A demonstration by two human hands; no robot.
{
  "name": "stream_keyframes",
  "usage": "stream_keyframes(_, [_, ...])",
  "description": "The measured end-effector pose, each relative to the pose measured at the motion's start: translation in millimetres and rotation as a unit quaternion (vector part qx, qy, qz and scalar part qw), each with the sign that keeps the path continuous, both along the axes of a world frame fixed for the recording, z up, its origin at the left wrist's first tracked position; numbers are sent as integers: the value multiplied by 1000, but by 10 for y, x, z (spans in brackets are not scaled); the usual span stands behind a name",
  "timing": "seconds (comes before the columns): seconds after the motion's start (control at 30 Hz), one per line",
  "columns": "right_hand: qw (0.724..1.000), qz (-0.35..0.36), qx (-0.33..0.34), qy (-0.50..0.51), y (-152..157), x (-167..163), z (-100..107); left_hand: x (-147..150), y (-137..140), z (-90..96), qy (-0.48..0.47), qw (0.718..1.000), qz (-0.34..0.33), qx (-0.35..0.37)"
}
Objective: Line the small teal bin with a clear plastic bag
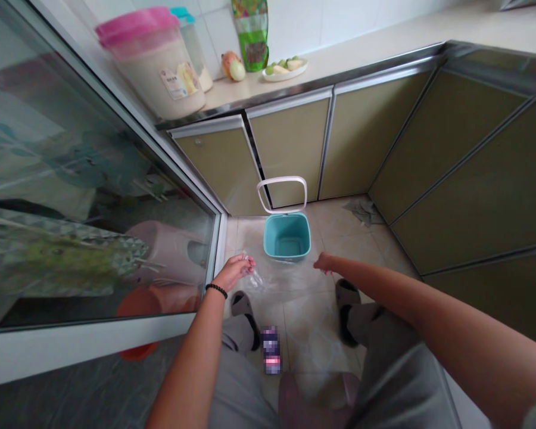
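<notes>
A clear plastic bag (255,279) is pinched in my left hand (236,271), whose wrist wears a dark bead bracelet. Its thin film looks stretched across low over the floor toward my right hand (325,263), whose fingers are closed at the far side; the film there is faint. Between and just beyond both hands stands a teal trash bin (287,235), upright, with nothing visible inside. The bin's pale pink rim frame (304,193) is tipped up at the back, near the cabinet doors.
Cabinets (290,143) line the back and right. A glass door (93,179) is at left. The counter bears a pink-lidded container (149,65), onions (234,67), a green pouch (252,39) and a plate (290,72). A blurred object (271,350) and grey cloth (363,211) lie on the floor.
</notes>
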State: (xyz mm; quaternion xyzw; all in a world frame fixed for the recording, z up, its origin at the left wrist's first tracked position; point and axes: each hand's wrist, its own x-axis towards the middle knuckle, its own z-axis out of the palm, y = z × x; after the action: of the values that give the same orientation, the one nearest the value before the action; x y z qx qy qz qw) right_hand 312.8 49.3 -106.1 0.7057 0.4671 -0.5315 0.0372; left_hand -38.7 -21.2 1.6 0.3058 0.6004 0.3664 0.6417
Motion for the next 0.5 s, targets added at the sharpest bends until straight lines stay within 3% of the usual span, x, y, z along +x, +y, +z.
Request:
stream_keyframes(0.1, [995, -78, 19, 66, -46, -104, -32, -104, 47, 43, -16, 1000, 22, 6])
stream_keyframes(0.2, [963, -197, 39, 181, -149, -77, 123, -214, 119, 133, -22, 999, 47, 17])
stream_keyframes(0.3, [940, -225, 14, 256, -294, 24, 461, -296, 166, 263, -59, 996, 70, 16])
stream_keyframes(0.43, [875, -236, -119, 405, -527, 201, 1053, -343, 180, 471, -138, 988, 67, 9])
stream_keyframes(0.5, [858, -220, -160, 436, -638, 292, 1323, -328, 193, 577, -165, 984, 69, 6])
